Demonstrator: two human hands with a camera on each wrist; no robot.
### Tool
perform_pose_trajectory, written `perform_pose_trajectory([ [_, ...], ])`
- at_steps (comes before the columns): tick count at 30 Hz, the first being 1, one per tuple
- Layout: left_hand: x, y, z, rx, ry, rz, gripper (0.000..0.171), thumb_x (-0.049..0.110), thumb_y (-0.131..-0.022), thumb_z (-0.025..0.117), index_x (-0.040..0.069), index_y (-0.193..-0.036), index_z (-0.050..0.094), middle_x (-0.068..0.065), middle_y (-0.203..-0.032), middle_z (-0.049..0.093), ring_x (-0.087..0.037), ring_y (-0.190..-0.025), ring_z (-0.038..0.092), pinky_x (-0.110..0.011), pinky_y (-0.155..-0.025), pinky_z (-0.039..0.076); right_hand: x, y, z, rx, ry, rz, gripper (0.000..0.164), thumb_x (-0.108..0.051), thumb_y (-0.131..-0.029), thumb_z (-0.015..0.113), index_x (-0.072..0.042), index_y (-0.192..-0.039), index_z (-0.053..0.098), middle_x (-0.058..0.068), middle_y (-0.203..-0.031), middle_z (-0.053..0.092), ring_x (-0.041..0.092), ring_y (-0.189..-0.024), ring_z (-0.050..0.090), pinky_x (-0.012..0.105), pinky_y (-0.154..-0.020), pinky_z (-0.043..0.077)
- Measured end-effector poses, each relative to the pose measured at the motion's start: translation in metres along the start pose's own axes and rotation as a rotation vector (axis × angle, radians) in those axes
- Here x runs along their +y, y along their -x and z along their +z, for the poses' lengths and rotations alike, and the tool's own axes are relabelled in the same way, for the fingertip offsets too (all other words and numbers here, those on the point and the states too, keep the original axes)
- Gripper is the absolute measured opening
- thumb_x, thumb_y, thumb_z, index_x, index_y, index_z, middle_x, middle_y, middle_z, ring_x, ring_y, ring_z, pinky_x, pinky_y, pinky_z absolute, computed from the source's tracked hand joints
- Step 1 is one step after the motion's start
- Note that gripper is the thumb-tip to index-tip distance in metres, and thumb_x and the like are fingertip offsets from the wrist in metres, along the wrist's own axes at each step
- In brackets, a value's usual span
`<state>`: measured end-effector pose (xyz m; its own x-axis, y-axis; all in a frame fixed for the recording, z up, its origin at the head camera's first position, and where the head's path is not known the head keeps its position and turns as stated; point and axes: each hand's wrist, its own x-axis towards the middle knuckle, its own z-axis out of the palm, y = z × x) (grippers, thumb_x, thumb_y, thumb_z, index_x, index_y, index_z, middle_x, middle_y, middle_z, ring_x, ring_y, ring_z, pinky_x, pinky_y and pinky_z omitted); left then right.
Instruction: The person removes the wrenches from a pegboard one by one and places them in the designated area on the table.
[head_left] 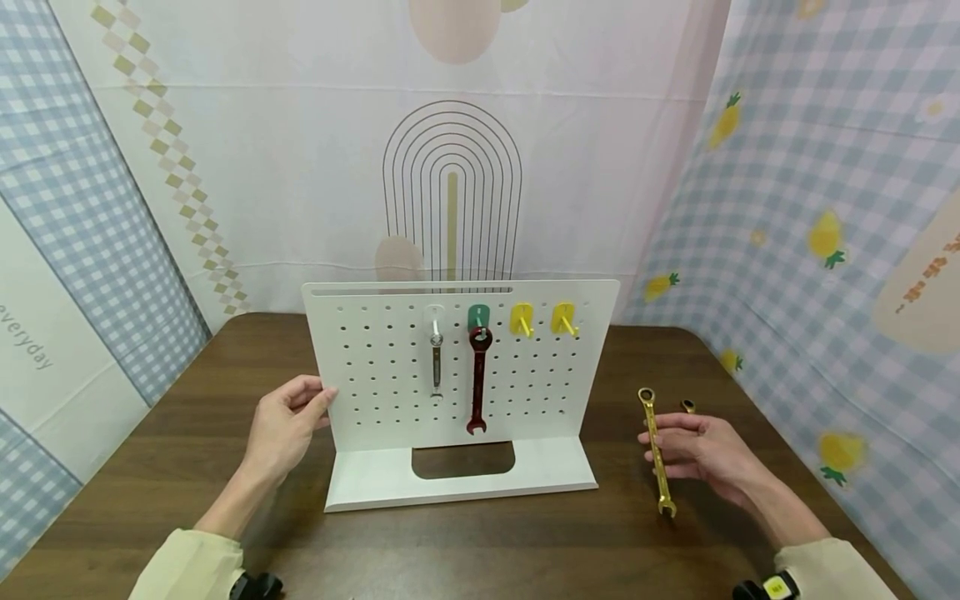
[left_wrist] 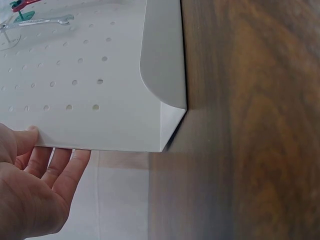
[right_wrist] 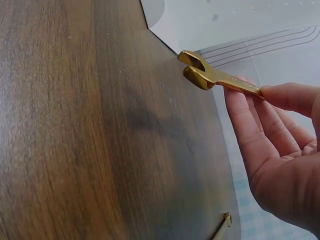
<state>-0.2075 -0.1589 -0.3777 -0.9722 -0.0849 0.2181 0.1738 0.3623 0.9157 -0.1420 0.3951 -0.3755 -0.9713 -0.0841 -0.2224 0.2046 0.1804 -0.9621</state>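
Observation:
My left hand (head_left: 288, 421) pinches the left edge of a white pegboard (head_left: 390, 358), thumb on its front and fingers behind, as the left wrist view shows. In my right hand (head_left: 705, 454) a gold combination wrench (head_left: 657, 454) is held between thumb and fingers, ring end up and open jaw down. It is to the right of the pegboard, above the table. On the board a small silver wrench (head_left: 437, 362) hangs from a clear hook (head_left: 434, 315). Beside it a dark red wrench (head_left: 478, 383) hangs from a green hook (head_left: 478, 315).
Two yellow hooks (head_left: 522, 320) on the board's right side carry nothing. Another gold wrench (head_left: 687, 406) lies on the wooden table (head_left: 465, 550) behind my right hand, partly hidden by it. Patterned cloth (head_left: 300, 167) hangs behind and at both sides.

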Motion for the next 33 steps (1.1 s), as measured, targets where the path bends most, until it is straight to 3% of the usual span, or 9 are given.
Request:
perform_pose_trajectory([
  [14, 0.000, 0.000, -0.001, -0.003, -0.005, 0.000, 0.021, 0.015, -0.104, 0.070, -0.003, -0.114, 0.071, -0.007, -0.096, 0.076, -0.002, -0.079, 0.066, -0.021, -0.073, 0.064, 0.005, 0.000, -0.012, -0.064, -0.016, 0.037, 0.032, -0.013, -0.104, 0.067, -0.001, -0.134, 0.062, -0.001, -0.113, 0.080, 0.018, -0.097, 0.079, 0.036, -0.082, 0.068],
  [22, 0.000, 0.001, -0.001, -0.010, -0.010, 0.003, 0.022, 0.016, -0.104, 0.070, -0.003, -0.114, 0.070, -0.007, -0.097, 0.076, -0.002, -0.080, 0.066, -0.020, -0.073, 0.064, 0.007, 0.000, -0.018, -0.069, -0.021, 0.043, 0.032, -0.011, -0.105, 0.066, 0.001, -0.134, 0.061, -0.001, -0.112, 0.080, 0.019, -0.097, 0.079, 0.035, -0.081, 0.068],
  [33, 0.001, 0.001, -0.001, -0.012, -0.005, -0.004, 0.021, 0.014, -0.104, 0.070, -0.004, -0.115, 0.070, -0.007, -0.098, 0.075, -0.002, -0.081, 0.066, -0.018, -0.073, 0.063, 0.012, 0.000, -0.030, -0.044, 0.008, 0.075, 0.045, -0.012, -0.105, 0.066, 0.008, -0.143, 0.052, -0.002, -0.112, 0.080, 0.018, -0.097, 0.079, 0.034, -0.080, 0.068],
])
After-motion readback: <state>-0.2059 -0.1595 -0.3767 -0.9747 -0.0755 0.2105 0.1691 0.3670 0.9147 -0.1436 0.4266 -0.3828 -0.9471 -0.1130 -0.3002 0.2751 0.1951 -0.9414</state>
